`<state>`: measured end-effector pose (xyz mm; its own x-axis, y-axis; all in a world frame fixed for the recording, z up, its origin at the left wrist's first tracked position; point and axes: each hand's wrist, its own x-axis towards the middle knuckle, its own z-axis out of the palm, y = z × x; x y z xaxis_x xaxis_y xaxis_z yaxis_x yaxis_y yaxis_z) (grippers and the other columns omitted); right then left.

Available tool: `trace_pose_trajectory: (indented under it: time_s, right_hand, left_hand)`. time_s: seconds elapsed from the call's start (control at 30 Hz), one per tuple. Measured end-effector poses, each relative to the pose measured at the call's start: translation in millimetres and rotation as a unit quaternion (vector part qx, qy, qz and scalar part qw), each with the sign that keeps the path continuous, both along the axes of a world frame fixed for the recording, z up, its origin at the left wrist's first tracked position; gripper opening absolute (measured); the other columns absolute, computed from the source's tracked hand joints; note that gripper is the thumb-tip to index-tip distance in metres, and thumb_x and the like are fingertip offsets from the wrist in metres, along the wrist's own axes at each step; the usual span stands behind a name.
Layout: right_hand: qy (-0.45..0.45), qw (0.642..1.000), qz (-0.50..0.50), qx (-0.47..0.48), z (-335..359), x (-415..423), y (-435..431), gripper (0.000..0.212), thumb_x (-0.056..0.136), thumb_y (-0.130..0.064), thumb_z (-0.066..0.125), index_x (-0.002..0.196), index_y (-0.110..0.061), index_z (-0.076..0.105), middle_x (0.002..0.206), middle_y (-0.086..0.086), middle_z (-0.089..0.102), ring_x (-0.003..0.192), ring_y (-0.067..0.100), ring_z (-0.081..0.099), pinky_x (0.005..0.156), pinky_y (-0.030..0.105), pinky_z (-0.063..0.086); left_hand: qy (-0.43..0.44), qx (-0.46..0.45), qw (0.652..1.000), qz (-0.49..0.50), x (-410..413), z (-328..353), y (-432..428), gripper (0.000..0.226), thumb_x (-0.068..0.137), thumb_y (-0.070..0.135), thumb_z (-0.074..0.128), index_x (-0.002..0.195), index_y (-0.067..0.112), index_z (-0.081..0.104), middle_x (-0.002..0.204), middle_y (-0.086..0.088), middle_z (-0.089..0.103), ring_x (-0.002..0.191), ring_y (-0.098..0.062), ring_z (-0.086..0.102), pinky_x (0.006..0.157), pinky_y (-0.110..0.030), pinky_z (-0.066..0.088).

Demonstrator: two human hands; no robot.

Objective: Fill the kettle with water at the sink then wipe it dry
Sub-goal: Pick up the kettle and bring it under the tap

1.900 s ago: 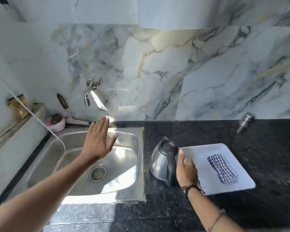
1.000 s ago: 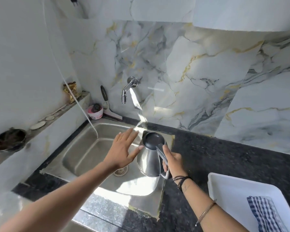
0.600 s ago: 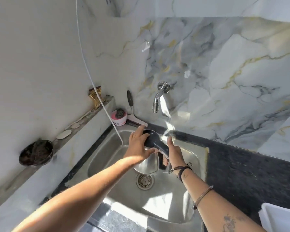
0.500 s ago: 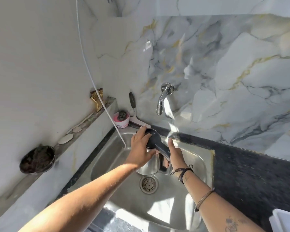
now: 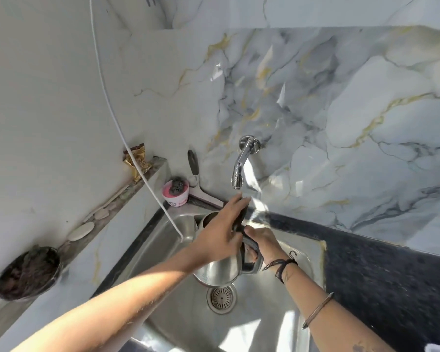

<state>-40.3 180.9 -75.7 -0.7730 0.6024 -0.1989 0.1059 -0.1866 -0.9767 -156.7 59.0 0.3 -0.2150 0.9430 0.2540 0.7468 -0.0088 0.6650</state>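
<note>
The steel kettle [image 5: 220, 271] hangs over the steel sink [image 5: 300, 246], above the drain [image 5: 221, 298]. My right hand [image 5: 263, 241] is closed around its black handle. My left hand [image 5: 220, 232] lies across the kettle's top, fingers on the black lid, which is tipped up so the opening shows at the left. The chrome tap [image 5: 241, 161] juts from the marble wall just above and behind the lid. No water stream shows from the tap.
A pink tub with a scrubber [image 5: 175, 193] and a squeegee [image 5: 196, 176] stand at the sink's back left corner. A white cord [image 5: 127, 141] hangs down into the sink. A ledge on the left holds a dark bowl [image 5: 28, 273]. Black counter [image 5: 391, 280] lies to the right.
My right hand carried the kettle from the counter to over the sink under the tap. My left hand came onto the lid, which now stands raised. The view swung left, away from the tray.
</note>
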Motion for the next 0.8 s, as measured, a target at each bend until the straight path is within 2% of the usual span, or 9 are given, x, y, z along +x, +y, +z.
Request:
trace_pose_trajectory:
  time_s: [0.1, 0.2, 0.3, 0.37, 0.47, 0.6, 0.67, 0.7, 0.8]
  right_hand:
    - [0.013, 1.000, 0.026, -0.006, 6.3, 2.8, 8.5, 0.079, 0.037, -0.073, 0.088, 0.059, -0.004, 0.056, 0.040, -0.002, 0.057, 0.031, 0.007, 0.051, 0.037, 0.017, 0.041]
    - [0.027, 0.999, 0.045, -0.010, 11.4, 3.9, 17.3, 0.073, 0.037, -0.071, 0.090, 0.056, -0.007, 0.060, 0.041, -0.002, 0.059, 0.032, 0.007, 0.053, 0.039, 0.017, 0.042]
    - [0.031, 0.998, 0.044, -0.012, 13.5, 8.5, 25.4, 0.077, 0.036, -0.075, 0.087, 0.052, -0.006, 0.057, 0.038, 0.001, 0.055, 0.028, 0.010, 0.049, 0.036, 0.018, 0.040]
    - [0.030, 0.998, 0.047, -0.015, 13.8, 12.5, 29.4, 0.083, 0.039, -0.075, 0.086, 0.058, -0.001, 0.056, 0.038, 0.004, 0.053, 0.027, 0.012, 0.048, 0.034, 0.018, 0.039]
    - [0.038, 0.997, 0.065, -0.019, 14.7, 16.8, 30.7, 0.088, 0.043, -0.075, 0.085, 0.068, 0.005, 0.057, 0.039, 0.005, 0.055, 0.027, 0.013, 0.050, 0.035, 0.019, 0.040]
    - [0.034, 0.998, 0.039, 0.022, 20.1, 21.1, 32.8, 0.105, 0.040, -0.075, 0.086, 0.074, 0.019, 0.058, 0.047, 0.009, 0.057, 0.035, 0.012, 0.052, 0.042, 0.020, 0.043]
    - [0.028, 0.997, 0.011, 0.074, 25.0, 23.6, 34.9, 0.111, 0.041, -0.074, 0.086, 0.081, 0.026, 0.056, 0.055, 0.010, 0.057, 0.041, 0.011, 0.053, 0.046, 0.020, 0.043]
    - [0.018, 0.994, 0.013, 0.108, 27.6, 25.4, 36.3, 0.105, 0.044, -0.072, 0.086, 0.086, 0.020, 0.060, 0.056, 0.006, 0.061, 0.045, 0.010, 0.057, 0.051, 0.021, 0.044]
    - [-0.044, 0.969, 0.034, 0.242, 34.6, 34.2, 35.6, 0.060, 0.053, -0.069, 0.086, 0.095, -0.029, 0.071, 0.087, -0.011, 0.076, 0.082, 0.002, 0.072, 0.075, 0.023, 0.054]
  left_hand:
    - [-0.106, -0.018, 0.994, 0.019, -4.4, 21.0, 9.6, 0.077, 0.085, 0.039, 0.053, 0.152, 0.049, 0.016, 0.157, 0.001, 0.039, 0.142, -0.010, 0.038, 0.117, -0.037, 0.032]
    - [-0.131, -0.103, 0.986, -0.010, -20.6, 43.4, 20.6, 0.088, 0.083, 0.057, 0.066, 0.156, 0.037, 0.021, 0.158, 0.006, 0.037, 0.144, -0.009, 0.035, 0.117, -0.030, 0.028]
    - [-0.096, -0.201, 0.972, -0.076, -37.2, 56.1, 26.7, 0.105, 0.074, 0.034, 0.086, 0.156, 0.028, 0.021, 0.153, 0.013, 0.038, 0.140, 0.000, 0.034, 0.109, -0.013, 0.027]
    - [-0.083, -0.224, 0.968, -0.078, -39.7, 56.9, 27.9, 0.113, 0.065, 0.028, 0.092, 0.155, 0.031, 0.023, 0.148, 0.019, 0.039, 0.137, 0.004, 0.033, 0.109, -0.016, 0.024]
    - [-0.108, -0.199, 0.972, -0.057, -35.4, 49.3, 29.1, 0.108, 0.059, 0.022, 0.095, 0.148, 0.033, 0.034, 0.144, 0.016, 0.046, 0.135, 0.002, 0.040, 0.109, -0.019, 0.026]
    - [-0.132, -0.151, 0.978, -0.055, -27.3, 42.3, 29.4, 0.094, 0.057, 0.007, 0.095, 0.121, 0.050, 0.041, 0.124, 0.026, 0.053, 0.111, 0.029, 0.047, 0.091, 0.005, 0.031]
    - [-0.126, -0.133, 0.982, -0.052, -26.3, 40.4, 29.0, 0.093, 0.057, 0.004, 0.094, 0.121, 0.046, 0.043, 0.121, 0.026, 0.053, 0.106, 0.031, 0.047, 0.087, 0.007, 0.032]
    - [-0.132, -0.126, 0.982, -0.047, -27.2, 39.3, 29.4, 0.093, 0.057, 0.003, 0.094, 0.128, 0.039, 0.045, 0.123, 0.019, 0.056, 0.109, 0.027, 0.049, 0.091, 0.004, 0.034]
    - [-0.151, -0.129, 0.979, -0.035, -29.1, 42.0, 31.3, 0.097, 0.057, 0.003, 0.094, 0.141, 0.009, 0.044, 0.131, -0.001, 0.059, 0.125, -0.006, 0.054, 0.109, -0.018, 0.038]
